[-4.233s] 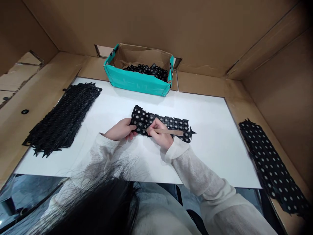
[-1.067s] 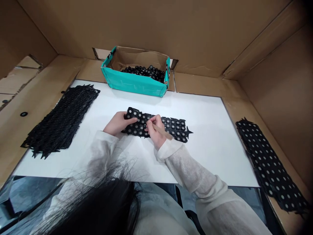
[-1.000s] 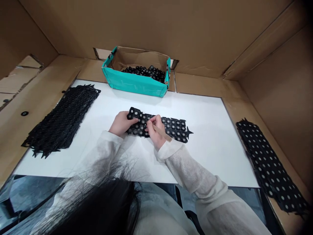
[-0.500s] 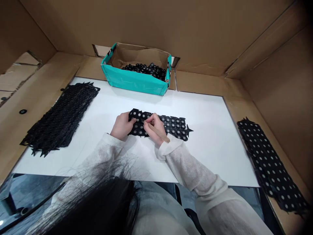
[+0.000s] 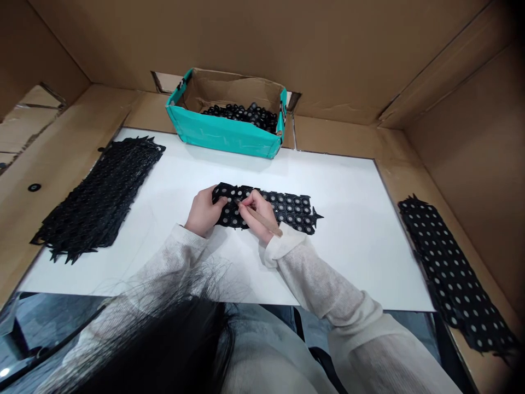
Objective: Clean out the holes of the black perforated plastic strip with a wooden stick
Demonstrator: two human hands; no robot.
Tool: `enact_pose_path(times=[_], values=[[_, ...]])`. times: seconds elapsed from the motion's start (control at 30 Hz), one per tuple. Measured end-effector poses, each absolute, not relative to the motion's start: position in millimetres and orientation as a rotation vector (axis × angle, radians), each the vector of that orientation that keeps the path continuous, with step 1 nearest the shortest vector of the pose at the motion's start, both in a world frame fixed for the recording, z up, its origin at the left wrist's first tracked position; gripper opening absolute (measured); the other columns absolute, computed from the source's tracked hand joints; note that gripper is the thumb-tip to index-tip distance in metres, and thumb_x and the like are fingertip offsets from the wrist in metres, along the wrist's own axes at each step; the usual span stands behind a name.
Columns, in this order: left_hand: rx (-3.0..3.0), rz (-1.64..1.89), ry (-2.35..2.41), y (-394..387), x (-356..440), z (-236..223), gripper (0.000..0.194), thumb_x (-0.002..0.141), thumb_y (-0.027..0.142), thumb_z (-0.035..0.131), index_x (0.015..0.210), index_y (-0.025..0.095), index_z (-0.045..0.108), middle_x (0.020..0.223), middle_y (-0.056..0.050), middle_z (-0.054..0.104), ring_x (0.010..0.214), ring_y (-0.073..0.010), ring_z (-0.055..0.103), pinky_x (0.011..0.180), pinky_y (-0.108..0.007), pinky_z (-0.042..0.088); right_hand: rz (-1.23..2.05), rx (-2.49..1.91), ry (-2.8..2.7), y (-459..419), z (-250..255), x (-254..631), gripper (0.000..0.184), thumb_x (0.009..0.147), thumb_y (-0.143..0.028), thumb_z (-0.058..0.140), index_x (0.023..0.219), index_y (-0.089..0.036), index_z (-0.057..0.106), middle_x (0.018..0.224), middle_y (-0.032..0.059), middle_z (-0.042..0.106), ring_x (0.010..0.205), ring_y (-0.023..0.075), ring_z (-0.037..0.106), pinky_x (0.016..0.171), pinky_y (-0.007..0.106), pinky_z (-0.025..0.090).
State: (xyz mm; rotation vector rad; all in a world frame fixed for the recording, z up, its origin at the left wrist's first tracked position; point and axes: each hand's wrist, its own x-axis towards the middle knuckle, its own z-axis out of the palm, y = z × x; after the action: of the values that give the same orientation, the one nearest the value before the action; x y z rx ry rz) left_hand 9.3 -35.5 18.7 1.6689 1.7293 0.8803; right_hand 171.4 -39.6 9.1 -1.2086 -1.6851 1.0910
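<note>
Black strip, studded with pale round spots toward its left end and ring-shaped cells toward its right, lay crosswise near the middle of the white board, held at its left end by the left hand. That hand's thumb pressed on the upper face, while its other fingers were mostly hidden. Thumb and fingers of the right hand were closed around a slim tan stick, whose upper end pointed down at the spots between the two hands; whether it touched them could not be told. Its blunt lower end slanted toward the rolled cuff. A pointed star shape jutted from the strip's right end. Beyond the hands, at the board's far edge, stood a turquoise box holding many small black rings. To the left lay a pile of black sheets with spiky ends, and beyond it one loose ring on the cardboard. Dotted black sheeting lay along the right side.
</note>
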Motion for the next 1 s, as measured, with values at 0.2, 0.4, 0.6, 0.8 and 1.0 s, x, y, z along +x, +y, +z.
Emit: enact_pose_path(times=[0.2, 0.4, 0.6, 0.8, 1.0], values=[[1.713, 0.858, 1.723, -43, 13, 26, 0.02, 0.077, 0.029, 0.049, 0.084, 0.015, 0.062, 0.079, -0.004, 0.065, 0.075, -0.0206, 0.058, 0.067, -0.029, 0.041, 0.961, -1.212, -1.811, -36, 9, 162, 0.008, 0.083, -0.029, 0.045, 0.078, -0.022, 0.043, 0.069, -0.0035, 0.053, 0.061, 0.012, 0.05, 0.062, 0.026, 0.037], [1.655, 0.842, 1.76, -37, 8, 24, 0.025, 0.074, 0.031, 0.052, 0.089, 0.014, 0.063, 0.087, -0.006, 0.067, 0.081, -0.0215, 0.059, 0.074, -0.031, 0.043, 1.022, -1.285, -1.645, -34, -4, 160, 0.013, 0.081, -0.032, 0.05, 0.074, -0.023, 0.043, 0.065, -0.0046, 0.053, 0.061, 0.0122, 0.052, 0.06, 0.026, 0.039], [1.506, 0.85, 1.621, -33, 1, 28, 0.034, 0.068, 0.029, 0.059, 0.099, 0.015, 0.061, 0.1, -0.005, 0.067, 0.093, -0.0224, 0.058, 0.084, -0.034, 0.045, 0.939, -1.13, -1.426, -32, 4, 181, 0.016, 0.091, -0.04, 0.038, 0.094, -0.025, 0.039, 0.083, 0.0008, 0.064, 0.073, 0.014, 0.06, 0.072, 0.031, 0.047], [1.239, 0.786, 1.42, -33, -5, 31, 0.039, 0.063, 0.03, 0.067, 0.098, 0.016, 0.06, 0.101, -0.007, 0.067, 0.091, -0.0232, 0.061, 0.077, -0.035, 0.048, 0.689, -1.14, -1.916, -7, 4, 186, 0.013, 0.09, -0.034, 0.04, 0.095, -0.024, 0.046, 0.095, 0.0032, 0.064, 0.095, 0.0181, 0.058, 0.108, 0.045, 0.024], [1.054, 0.692, 1.222, -33, -8, 29, 0.037, 0.058, 0.023, 0.071, 0.093, 0.016, 0.06, 0.094, -0.007, 0.068, 0.082, -0.0205, 0.063, 0.075, -0.035, 0.048, 0.602, -1.187, -2.046, -9, 9, 194, 0.019, 0.085, -0.041, 0.051, 0.082, -0.023, 0.044, 0.068, -0.001, 0.054, 0.067, 0.0162, 0.052, 0.072, 0.03, 0.04]])
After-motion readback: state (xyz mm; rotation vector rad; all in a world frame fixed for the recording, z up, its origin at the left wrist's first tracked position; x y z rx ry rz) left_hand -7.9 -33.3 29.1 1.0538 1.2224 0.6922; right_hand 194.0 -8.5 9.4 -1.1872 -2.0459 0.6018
